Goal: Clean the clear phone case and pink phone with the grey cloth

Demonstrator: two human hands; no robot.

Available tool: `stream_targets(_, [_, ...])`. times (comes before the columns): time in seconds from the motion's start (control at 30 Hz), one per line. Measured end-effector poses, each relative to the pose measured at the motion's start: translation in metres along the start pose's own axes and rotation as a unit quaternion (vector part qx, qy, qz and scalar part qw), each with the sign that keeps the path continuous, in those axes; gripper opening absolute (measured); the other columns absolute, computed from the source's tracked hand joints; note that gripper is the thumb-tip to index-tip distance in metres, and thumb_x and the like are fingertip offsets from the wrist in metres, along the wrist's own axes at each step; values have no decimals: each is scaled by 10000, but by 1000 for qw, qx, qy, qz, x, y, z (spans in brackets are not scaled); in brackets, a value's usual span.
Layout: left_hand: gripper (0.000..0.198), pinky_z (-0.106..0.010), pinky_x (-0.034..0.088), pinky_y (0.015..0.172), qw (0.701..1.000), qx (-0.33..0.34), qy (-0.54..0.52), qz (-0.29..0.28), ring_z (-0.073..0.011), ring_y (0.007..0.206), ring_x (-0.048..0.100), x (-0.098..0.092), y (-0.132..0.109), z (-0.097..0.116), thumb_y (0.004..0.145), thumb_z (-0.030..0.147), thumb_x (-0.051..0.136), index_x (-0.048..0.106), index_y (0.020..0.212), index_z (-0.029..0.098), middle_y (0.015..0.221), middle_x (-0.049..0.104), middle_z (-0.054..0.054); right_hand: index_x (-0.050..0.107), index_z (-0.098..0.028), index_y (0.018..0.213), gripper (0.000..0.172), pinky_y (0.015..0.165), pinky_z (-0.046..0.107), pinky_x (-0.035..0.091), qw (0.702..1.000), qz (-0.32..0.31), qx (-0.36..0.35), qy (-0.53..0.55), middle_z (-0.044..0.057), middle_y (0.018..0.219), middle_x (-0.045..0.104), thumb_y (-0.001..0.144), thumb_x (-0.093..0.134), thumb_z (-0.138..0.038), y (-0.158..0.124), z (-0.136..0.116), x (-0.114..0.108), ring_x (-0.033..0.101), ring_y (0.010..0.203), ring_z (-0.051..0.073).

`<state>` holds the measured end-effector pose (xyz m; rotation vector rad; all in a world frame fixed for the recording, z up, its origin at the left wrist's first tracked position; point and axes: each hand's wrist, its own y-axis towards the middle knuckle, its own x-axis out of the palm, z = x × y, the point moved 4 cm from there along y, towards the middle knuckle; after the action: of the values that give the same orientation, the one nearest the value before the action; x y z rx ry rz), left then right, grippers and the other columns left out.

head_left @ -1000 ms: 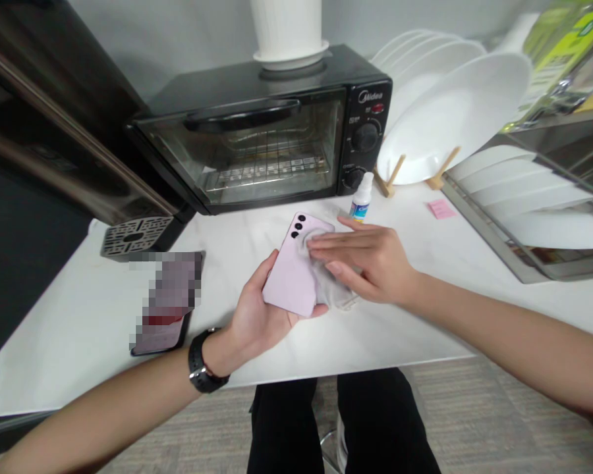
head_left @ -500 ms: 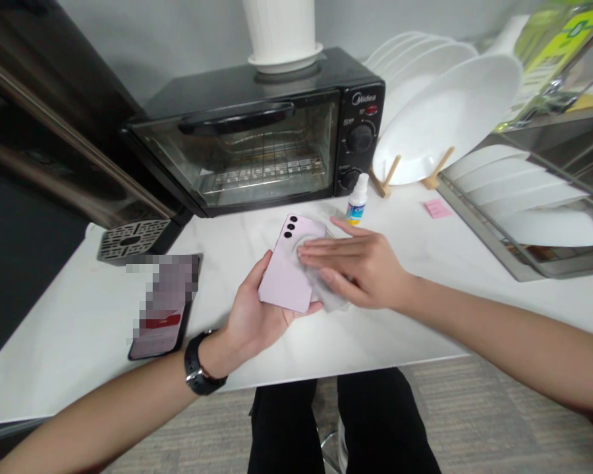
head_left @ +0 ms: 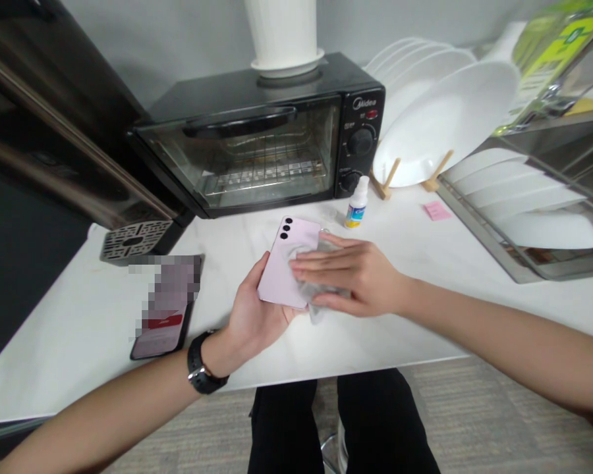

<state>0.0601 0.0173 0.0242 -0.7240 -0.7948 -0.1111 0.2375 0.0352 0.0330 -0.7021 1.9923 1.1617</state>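
A pale pink smartphone (head_left: 279,270) lies back up in my left hand (head_left: 257,313), its three camera lenses toward the oven. My thumb lies along its left edge, and the other fingers are mostly hidden under it. My right hand (head_left: 356,276) presses a thin grey cloth (head_left: 321,289) against the right part of the phone's back, with fingers stretched nearly flat. Part of the cloth hangs past the phone's lower right corner. Beyond the right hand stands a small white spray bottle (head_left: 356,205) with a blue and yellow label.
Another phone (head_left: 161,336) lies on the white counter (head_left: 93,355) at left, beside a dark machine with a drip tray (head_left: 133,241). A black toaster oven (head_left: 257,158) stands behind, with white plates (head_left: 439,125), a pink note (head_left: 437,210) and a dish rack (head_left: 499,260) to the right.
My right hand and the cloth have slid slightly left and down across the phone's back. The left hand still holds the phone in nearly the same place.
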Motion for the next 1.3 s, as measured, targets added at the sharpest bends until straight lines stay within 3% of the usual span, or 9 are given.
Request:
stream_targets(0.17, [711, -425, 642, 784, 991, -56, 99, -73, -305, 1127, 828, 2, -4, -8, 1171, 376, 180, 873, 1058, 267, 1056, 887, -77, 436, -324, 1727, 705, 1402, 617, 265, 994, 14, 92, -48, 59, 1726, 453, 1088, 629, -551, 3, 13, -2, 434, 1617, 319])
stream_targets(0.27, [680, -399, 656, 810, 993, -51, 89, -62, -278, 1089, 837, -1, -3, -13, 1168, 337, 206, 869, 1025, 292, 1047, 890, -33, 379, -308, 1753, 781, 1424, 527, 176, 998, -52, 5, -27, 43, 1774, 350, 1077, 643, -598, 5, -5, 4, 346, 1660, 271])
stream_targets(0.43, [602, -319, 675, 868, 1000, -2, -14, 10, -240, 950, 845, -6, 6, -10, 1158, 445, 328, 844, 1090, 142, 1030, 883, -112, 577, -406, 1625, 522, 1421, 430, 177, 987, -105, -125, -9, -54, 1679, 486, 1117, 606, -523, 3, -25, 6, 449, 1602, 196])
stream_targets(0.6, [552, -382, 682, 873, 999, 20, -25, 10, -221, 801, 816, -5, 6, -3, 1174, 395, 325, 831, 1113, 183, 1000, 874, -59, 540, -333, 1669, 583, 1413, 555, 235, 999, 0, -6, -34, 59, 1625, 585, 1132, 516, -559, 3, -1, -3, 593, 1505, 302])
stream_targets(0.7, [622, -485, 689, 856, 999, -25, 32, -6, -301, 918, 827, -3, 3, -7, 1175, 457, 287, 838, 1083, 182, 1044, 861, -100, 428, -216, 1733, 694, 1414, 630, 161, 993, 29, 75, -85, 159, 1703, 496, 1142, 471, -577, 2, 15, -6, 484, 1593, 354])
stream_targets(0.8, [684, -461, 680, 809, 995, -48, 65, -54, -300, 914, 793, -1, 1, -11, 1170, 508, 275, 830, 1038, 131, 1028, 817, -135, 288, -141, 1773, 815, 1387, 689, 172, 991, 34, 86, -101, 217, 1773, 382, 1145, 411, -646, 1, 19, -6, 378, 1657, 370])
stream_targets(1.0, [573, -252, 426, 565, 985, -43, 55, -158, -158, 681, 536, 1, -4, -17, 1163, 491, 337, 801, 1057, 171, 974, 660, -65, 168, -128, 1796, 803, 1364, 702, 224, 993, 55, 46, -92, 219, 1810, 330, 1170, 368, -591, 1, 13, -8, 257, 1705, 380])
stream_targets(1.13, [356, -258, 367, 569, 991, -25, 77, -111, -176, 678, 513, -5, -3, -19, 1077, 415, 551, 794, 920, 208, 884, 669, -66, 315, -196, 1770, 697, 1419, 600, 149, 994, 18, 9, -104, 108, 1756, 476, 1180, 345, -566, 2, 3, -4, 213, 1717, 293])
stream_targets(1.3, [173, -305, 446, 612, 995, 13, 96, -32, -222, 729, 593, -19, 2, -21, 912, 253, 658, 800, 814, 267, 867, 761, -39, 465, -135, 1687, 618, 1432, 455, 21, 981, -61, -148, -113, 62, 1766, 417, 1189, 385, -491, 3, -27, 6, 206, 1712, 192])
